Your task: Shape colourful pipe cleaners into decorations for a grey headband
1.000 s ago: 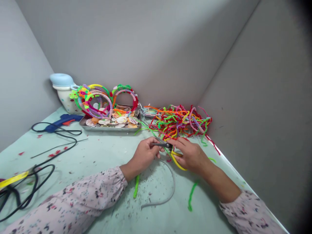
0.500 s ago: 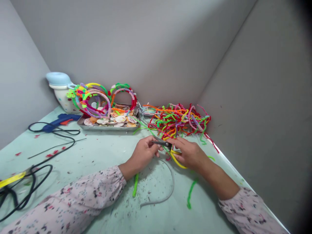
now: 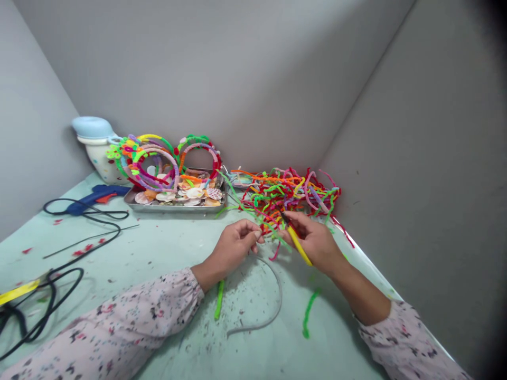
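My left hand (image 3: pixel 236 244) is closed in a pinch at the middle of the table. A thin grey curved band (image 3: pixel 280 293) runs from under its fingertips and bends round to the front; its upper end is hidden by the fingers. My right hand (image 3: pixel 312 240) is closed on yellow-handled scissors (image 3: pixel 300 246), whose dark blades point up and away to the left. A long light-green pipe cleaner (image 3: pixel 241 203) slants down from the tray's edge and passes by my right fingertips. Short green pieces (image 3: pixel 309 315) lie near my forearms.
A heap of coloured pipe cleaners (image 3: pixel 293 190) lies behind my hands. To its left, a metal tray (image 3: pixel 174 208) holds shells and decorated headbands (image 3: pixel 178 171). A blue glue gun (image 3: pixel 93 198), its black cord (image 3: pixel 114 232) and a blue-lidded cup (image 3: pixel 101 158) are at the left. Grey walls surround the table.
My right hand has drawn the scissors away to the right from my left fingertips, and the blades have swung to point farther away. My left hand has stayed almost in place.
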`<state>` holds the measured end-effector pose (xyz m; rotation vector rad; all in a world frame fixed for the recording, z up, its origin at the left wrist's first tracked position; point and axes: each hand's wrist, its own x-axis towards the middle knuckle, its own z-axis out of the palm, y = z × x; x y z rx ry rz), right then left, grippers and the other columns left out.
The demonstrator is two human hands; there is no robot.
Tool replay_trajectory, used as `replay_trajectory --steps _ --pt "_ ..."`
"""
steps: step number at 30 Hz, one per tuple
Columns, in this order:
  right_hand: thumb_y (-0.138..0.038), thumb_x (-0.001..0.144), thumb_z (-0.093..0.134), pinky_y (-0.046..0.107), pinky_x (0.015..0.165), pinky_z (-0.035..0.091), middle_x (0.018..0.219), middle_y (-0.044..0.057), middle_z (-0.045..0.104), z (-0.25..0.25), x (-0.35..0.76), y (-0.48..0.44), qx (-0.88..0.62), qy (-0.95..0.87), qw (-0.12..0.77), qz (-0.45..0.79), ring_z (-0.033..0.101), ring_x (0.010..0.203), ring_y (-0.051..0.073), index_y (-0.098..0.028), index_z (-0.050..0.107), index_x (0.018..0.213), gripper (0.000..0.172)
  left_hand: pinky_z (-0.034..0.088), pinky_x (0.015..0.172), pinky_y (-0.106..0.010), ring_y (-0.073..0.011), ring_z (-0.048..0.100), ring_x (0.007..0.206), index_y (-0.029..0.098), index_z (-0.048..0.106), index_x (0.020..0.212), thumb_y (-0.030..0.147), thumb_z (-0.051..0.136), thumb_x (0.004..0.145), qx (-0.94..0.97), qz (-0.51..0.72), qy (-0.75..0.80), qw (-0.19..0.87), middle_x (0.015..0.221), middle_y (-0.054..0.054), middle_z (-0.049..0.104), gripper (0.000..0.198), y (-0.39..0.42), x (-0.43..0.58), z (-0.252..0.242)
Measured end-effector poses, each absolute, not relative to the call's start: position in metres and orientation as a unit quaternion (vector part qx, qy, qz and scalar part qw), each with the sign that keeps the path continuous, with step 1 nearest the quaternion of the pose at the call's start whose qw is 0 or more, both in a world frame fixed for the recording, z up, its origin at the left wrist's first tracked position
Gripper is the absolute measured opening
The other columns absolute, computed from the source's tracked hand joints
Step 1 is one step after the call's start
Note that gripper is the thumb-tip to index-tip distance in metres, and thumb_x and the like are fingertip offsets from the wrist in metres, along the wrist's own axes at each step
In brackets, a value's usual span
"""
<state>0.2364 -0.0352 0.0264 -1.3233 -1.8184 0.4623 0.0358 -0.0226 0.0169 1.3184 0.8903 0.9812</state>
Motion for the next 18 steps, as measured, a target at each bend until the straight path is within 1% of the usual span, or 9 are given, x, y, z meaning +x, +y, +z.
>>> replay_trajectory --steps 2,4,7,10,13,15,18 --pt "-0.034 0.072 0.071 0.027 0.061 0.05 0.08 0.001 0.066 0.027 0.234 -0.034 -0.524 -0.672 0.451 0.266 0.061 0.067 0.016 -0.02 0.06 0.116 0.047 0.033 0.043 -0.018 -0.0062 0.049 0.047 0.015 0.055 0.08 0.029 0.059 0.078 0.564 0.425 0.379 0.597 0.069 0.0 0.063 0.015 -0.024 0.036 0.019" --pt "-0.034 0.07 0.073 0.026 0.055 0.049 0.072 0.0 0.064 0.028 0.231 -0.034 -0.515 -0.634 0.472 0.332 0.06 0.062 0.015 -0.019 0.059 0.117 0.052 0.034 0.044 -0.018 -0.0063 0.05 0.048 0.015 0.055 0.081 0.029 0.058 0.079 0.566 0.423 0.376 0.6 0.07 0.0 0.063 0.015 -0.024 0.036 0.019" --pt "-0.035 0.069 0.073 0.026 0.055 0.049 0.068 -0.001 0.063 0.03 0.227 -0.035 -0.518 -0.614 0.472 0.362 0.06 0.06 0.015 -0.018 0.059 0.118 0.054 0.036 0.046 -0.018 -0.0067 0.051 0.05 0.015 0.054 0.081 0.028 0.058 0.079 0.566 0.433 0.377 0.592 0.071 0.0 0.063 0.014 -0.022 0.035 0.017" --pt "-0.035 0.069 0.073 0.028 0.062 0.05 0.077 0.001 0.067 0.029 0.224 -0.037 -0.538 -0.647 0.434 0.322 0.062 0.067 0.016 -0.02 0.061 0.116 0.051 0.037 0.048 -0.018 -0.0063 0.05 0.05 0.016 0.054 0.082 0.029 0.057 0.079 0.551 0.481 0.388 0.561 0.072 0.001 0.062 0.013 -0.016 0.032 0.015" --pt "-0.036 0.068 0.073 0.028 0.066 0.05 0.081 0.002 0.069 0.025 0.218 -0.04 -0.57 -0.693 0.362 0.253 0.063 0.07 0.017 -0.021 0.064 0.113 0.048 0.036 0.047 -0.018 -0.0061 0.048 0.049 0.017 0.054 0.085 0.031 0.056 0.08 0.523 0.518 0.409 0.539 0.071 0.002 0.059 0.015 -0.011 0.03 0.012" --pt "-0.033 0.07 0.071 0.029 0.069 0.05 0.084 0.002 0.071 0.02 0.214 -0.042 -0.577 -0.719 0.33 0.202 0.064 0.072 0.018 -0.022 0.065 0.112 0.044 0.036 0.046 -0.018 -0.0063 0.048 0.049 0.017 0.053 0.086 0.031 0.055 0.08 0.508 0.527 0.424 0.534 0.07 0.002 0.058 0.015 -0.009 0.029 0.01" --pt "-0.028 0.071 0.068 0.03 0.073 0.049 0.095 0.004 0.071 0.011 0.21 -0.044 -0.568 -0.751 0.302 0.147 0.065 0.08 0.019 -0.023 0.063 0.113 0.043 0.036 0.047 -0.018 -0.0065 0.048 0.049 0.017 0.052 0.087 0.031 0.054 0.08 0.487 0.54 0.439 0.527 0.07 0.003 0.057 0.016 -0.007 0.028 0.008"
